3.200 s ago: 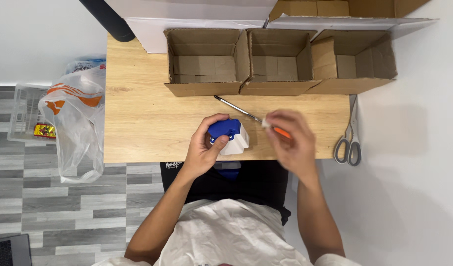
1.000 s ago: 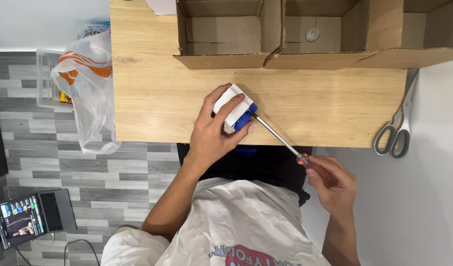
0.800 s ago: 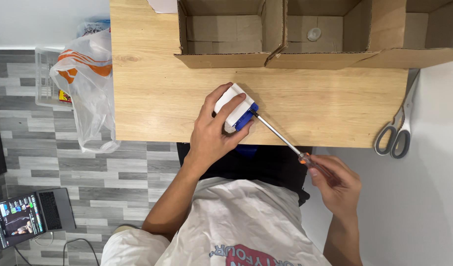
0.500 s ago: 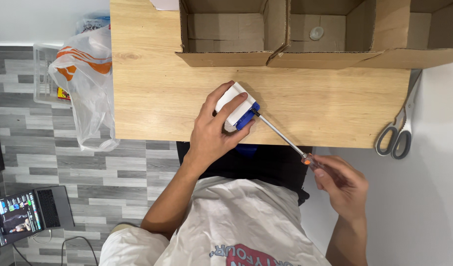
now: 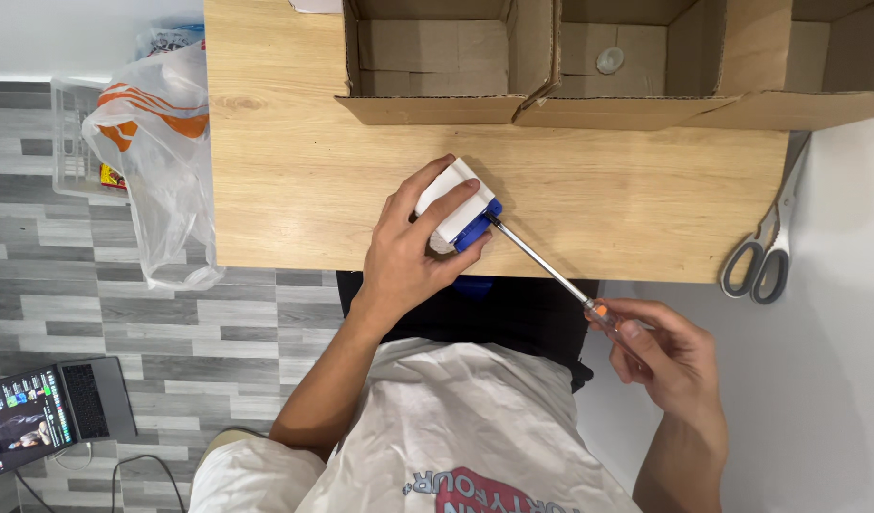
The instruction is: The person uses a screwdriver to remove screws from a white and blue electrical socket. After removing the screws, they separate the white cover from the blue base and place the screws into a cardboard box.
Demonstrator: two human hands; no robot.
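My left hand [image 5: 408, 255] grips a small white and blue block-shaped device [image 5: 456, 207] and presses it onto the wooden table [image 5: 294, 171] near the front edge. My right hand [image 5: 670, 359] holds the clear, orange-tipped handle of a long screwdriver [image 5: 541, 266] off the table's front edge. The metal shaft runs up and left, and its tip touches the blue end of the device.
Several open cardboard boxes [image 5: 446, 66] line the table's far edge; one holds a small round object [image 5: 608, 60]. Grey-handled scissors [image 5: 765, 247] lie at the right end of the table. A plastic bag [image 5: 156, 142] hangs off the left side. A laptop [image 5: 52, 413] sits on the floor.
Since three seconds ago the device turned from blue side up to white side up, and my right hand moved down and right off the table. Over the last second, almost nothing moved.
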